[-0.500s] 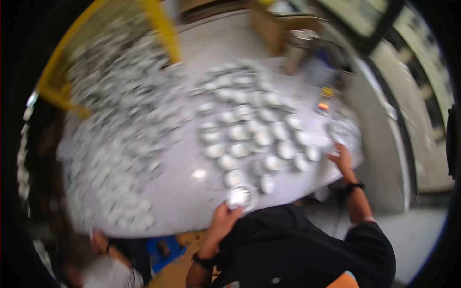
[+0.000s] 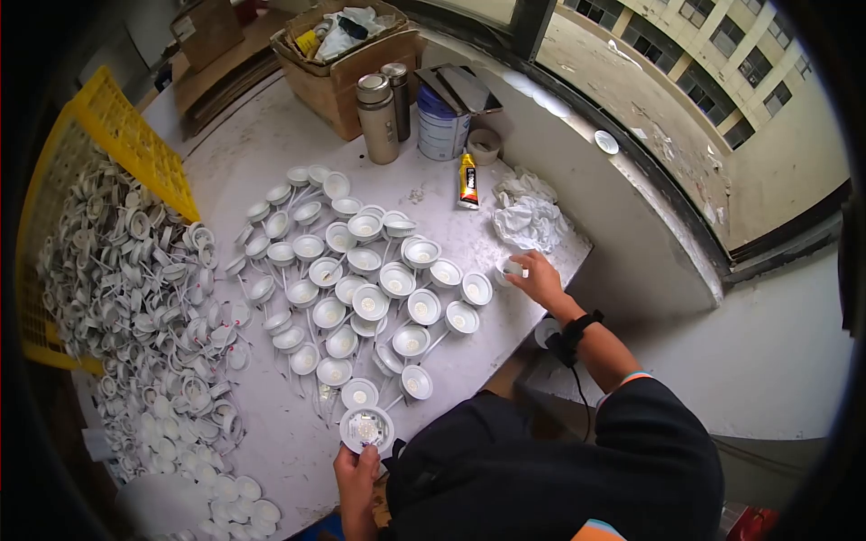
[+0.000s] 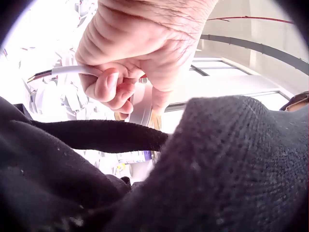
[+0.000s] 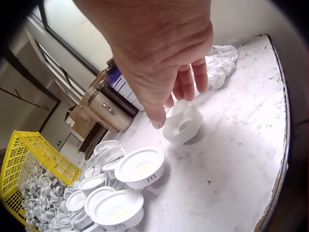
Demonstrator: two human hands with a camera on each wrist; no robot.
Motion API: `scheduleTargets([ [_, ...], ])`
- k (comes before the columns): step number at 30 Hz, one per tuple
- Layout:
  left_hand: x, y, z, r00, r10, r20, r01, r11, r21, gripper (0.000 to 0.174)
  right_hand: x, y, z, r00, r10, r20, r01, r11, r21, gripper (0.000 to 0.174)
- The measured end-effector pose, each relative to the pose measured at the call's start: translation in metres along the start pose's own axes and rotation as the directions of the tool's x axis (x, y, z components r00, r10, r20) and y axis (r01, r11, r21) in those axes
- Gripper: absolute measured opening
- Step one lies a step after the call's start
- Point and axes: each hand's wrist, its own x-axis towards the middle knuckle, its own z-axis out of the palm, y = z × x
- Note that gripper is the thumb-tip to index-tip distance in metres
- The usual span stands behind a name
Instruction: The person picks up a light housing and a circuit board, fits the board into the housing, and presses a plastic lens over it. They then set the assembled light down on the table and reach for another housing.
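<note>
My left hand (image 2: 358, 482) grips a round white downlight (image 2: 367, 430) by its edge, its face up, close to my body at the table's near edge. A white cable (image 3: 75, 70) with stripped dark ends sticks out past the curled fingers in the left wrist view. At the right side of the table, my right hand (image 2: 541, 281) has thumb and fingertips around a small frosted white cup-shaped part (image 4: 182, 128), pinching its upper rim. Many similar downlights (image 2: 370, 302) stand in rows between the hands, faces up, cables trailing.
A yellow crate (image 2: 135, 135) lies tipped at the left, with a large heap of white fixtures (image 2: 153, 298) spilling out. Crumpled white plastic (image 2: 528, 216), a glue tube (image 2: 468, 183), a flask (image 2: 377, 122), a tin (image 2: 442, 131) and a cardboard box (image 2: 338, 77) line the back and right.
The head view has swung and come out of blur. My left hand still holds the downlight. My right hand remains at the table's right side, near the crumpled plastic.
</note>
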Motion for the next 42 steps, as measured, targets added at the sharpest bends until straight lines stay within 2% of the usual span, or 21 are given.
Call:
scheduleTargets([
  [2,0.0,0.001,0.004,1.0,-0.002,-0.002,0.002,1.0,-0.022,0.025,-0.005,-0.001,-0.005,1.0,0.016,-0.002,-0.016,0.998,0.066,0.03],
  [4,0.0,0.001,0.006,0.999,0.025,-0.023,-0.026,0.998,-0.05,0.025,-0.009,-0.018,-0.011,0.997,-0.051,-0.06,0.066,0.956,0.286,0.02],
  [6,0.001,-0.001,0.006,0.998,0.039,-0.052,-0.041,0.999,-0.028,0.019,-0.021,-0.061,-0.023,0.994,-0.104,-0.02,0.1,0.863,0.496,0.013],
  [8,-0.002,0.011,0.012,0.998,0.046,-0.04,-0.045,0.999,0.026,0.016,-0.039,-0.116,-0.031,0.958,-0.283,-0.049,0.259,0.774,0.577,0.012],
  [9,-0.001,0.005,0.009,0.996,0.085,-0.012,-0.085,0.996,-0.004,0.023,-0.049,-0.142,-0.037,0.902,-0.427,-0.06,0.386,0.738,0.553,0.013],
  [10,-0.004,0.001,0.008,0.995,0.087,-0.054,-0.087,0.996,-0.003,0.023,-0.061,-0.167,-0.042,0.828,-0.555,-0.075,0.507,0.686,0.523,0.014],
  [12,0.0,-0.005,0.015,0.969,0.24,-0.053,-0.242,0.97,-0.035,0.035,-0.083,-0.209,-0.051,0.69,-0.724,-0.01,0.589,0.554,0.588,0.023],
  [13,-0.002,-0.003,0.018,0.966,0.248,-0.076,-0.251,0.967,-0.037,0.035,-0.089,-0.222,-0.049,0.675,-0.738,-0.011,0.596,0.537,0.598,0.023],
  [15,-0.01,0.004,0.018,0.939,0.343,-0.006,-0.343,0.937,-0.065,0.043,-0.1,-0.245,-0.042,0.464,-0.883,0.076,0.742,0.434,0.511,0.031],
  [20,-0.017,0.0,0.007,0.943,0.326,0.069,-0.318,0.942,-0.107,0.044,-0.113,-0.263,-0.03,0.39,-0.909,0.146,0.75,0.406,0.522,0.039],
  [23,-0.018,-0.001,0.004,0.944,0.322,0.066,-0.311,0.94,-0.144,0.043,-0.115,-0.262,-0.028,0.396,-0.909,0.132,0.73,0.399,0.555,0.038],
  [25,-0.022,0.001,0.002,0.947,0.315,0.063,-0.305,0.943,-0.132,0.043,-0.119,-0.256,-0.026,0.579,-0.801,0.151,0.427,0.456,0.781,0.036],
  [26,-0.023,0.0,0.002,0.947,0.315,0.065,-0.305,0.943,-0.136,0.043,-0.119,-0.257,-0.024,0.58,-0.8,0.154,0.428,0.46,0.778,0.036],
  [28,-0.022,0.003,0.0,0.944,0.316,0.092,-0.307,0.946,-0.102,0.044,-0.118,-0.264,-0.019,0.722,-0.603,0.338,0.069,0.55,0.832,0.033],
  [29,-0.021,0.004,0.001,0.942,0.318,0.11,-0.307,0.946,-0.102,0.044,-0.116,-0.268,-0.022,0.688,-0.605,0.402,0.087,0.618,0.781,0.032],
  [30,-0.021,0.006,0.001,0.942,0.311,0.129,-0.304,0.95,-0.072,0.043,-0.117,-0.268,-0.02,0.699,-0.595,0.396,0.089,0.623,0.777,0.032],
  [32,-0.023,0.008,0.002,0.941,0.302,0.153,-0.299,0.953,-0.046,0.042,-0.12,-0.265,-0.012,0.647,-0.669,0.367,0.213,0.62,0.755,0.03],
  [34,-0.024,0.009,0.004,0.925,0.367,0.096,-0.371,0.928,0.025,0.036,-0.122,-0.269,-0.019,0.654,-0.614,0.441,0.153,0.679,0.718,0.029],
  [36,-0.024,0.011,0.004,0.926,0.369,0.084,-0.374,0.925,0.062,0.034,-0.125,-0.267,-0.017,0.7,-0.612,0.369,0.206,0.667,0.716,0.028],
  [39,-0.027,0.02,0.005,0.928,0.37,0.04,-0.372,0.922,0.109,0.028,-0.127,-0.267,-0.018,0.707,-0.636,0.308,0.284,0.655,0.7,0.027],
  [42,-0.022,0.018,0.006,0.915,0.404,-0.022,-0.395,0.904,0.166,0.024,-0.126,-0.268,-0.024,0.696,-0.617,0.368,0.212,0.666,0.715,0.029],
])
